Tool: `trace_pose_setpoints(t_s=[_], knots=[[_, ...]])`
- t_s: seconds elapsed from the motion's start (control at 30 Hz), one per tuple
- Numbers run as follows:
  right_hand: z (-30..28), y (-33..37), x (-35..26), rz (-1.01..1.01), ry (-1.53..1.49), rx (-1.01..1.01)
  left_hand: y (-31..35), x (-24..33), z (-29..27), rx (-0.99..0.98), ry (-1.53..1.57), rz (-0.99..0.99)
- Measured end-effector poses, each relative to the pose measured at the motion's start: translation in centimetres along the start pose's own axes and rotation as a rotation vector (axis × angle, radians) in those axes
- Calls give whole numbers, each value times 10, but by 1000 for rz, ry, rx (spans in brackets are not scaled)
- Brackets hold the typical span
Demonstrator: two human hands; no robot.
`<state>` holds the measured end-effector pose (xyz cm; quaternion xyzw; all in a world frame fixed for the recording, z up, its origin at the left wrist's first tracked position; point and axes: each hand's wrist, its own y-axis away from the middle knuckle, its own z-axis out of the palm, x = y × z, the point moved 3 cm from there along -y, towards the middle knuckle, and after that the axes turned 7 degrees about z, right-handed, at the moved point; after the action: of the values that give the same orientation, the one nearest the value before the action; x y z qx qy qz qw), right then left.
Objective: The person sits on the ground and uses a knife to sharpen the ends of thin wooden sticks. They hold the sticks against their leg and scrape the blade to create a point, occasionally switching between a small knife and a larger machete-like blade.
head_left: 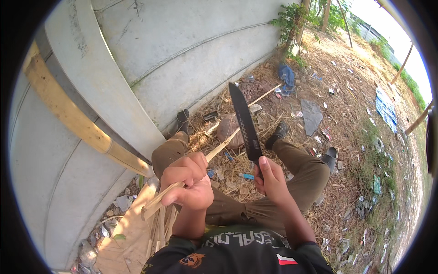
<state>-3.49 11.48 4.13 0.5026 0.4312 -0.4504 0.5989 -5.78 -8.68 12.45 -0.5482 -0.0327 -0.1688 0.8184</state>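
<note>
My left hand [189, 180] is closed around a long, thin bamboo strip [223, 144]. The strip slants from below that hand, up and to the right, and its far end lies over the littered ground. In my right hand [272, 179] is the handle of a machete [247, 125] with a wide black blade pointing up and away. The blade crosses in front of the strip; whether the two touch I cannot tell. Behind them sits a reddish-brown stone [229, 131] between my feet.
Concrete panel walls [182, 32] stand left and ahead. A thick bamboo pole [77, 114] leans at the left, above a board [127, 233] and several bamboo strips. Blue cloth [286, 77], a grey sheet [311, 117], a loose sandal [329, 159] and scattered litter lie on the ground.
</note>
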Motion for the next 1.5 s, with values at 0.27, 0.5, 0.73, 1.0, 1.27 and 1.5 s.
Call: trace_pose_setpoints(t_s=[0.27, 0.5, 0.73, 1.0, 1.27, 1.5], knots=[[18, -11, 31, -416, 504, 243, 5, -7, 24, -11, -8, 73], [1, -12, 36, 57, 150, -64, -4, -2, 7, 83, -25, -44], [14, 0, -29, -775, -601, -10, -11, -4, 11, 85, -40, -16], [0, -48, 38, 297, -69, -294, -7, -12, 3, -6, 84, 5], [14, -2, -83, -590, -255, 52, -19, -9, 4, 91, -75, -54], [11, -85, 50, 111, 294, 58, -33, -28, 30, 89, -106, -118]])
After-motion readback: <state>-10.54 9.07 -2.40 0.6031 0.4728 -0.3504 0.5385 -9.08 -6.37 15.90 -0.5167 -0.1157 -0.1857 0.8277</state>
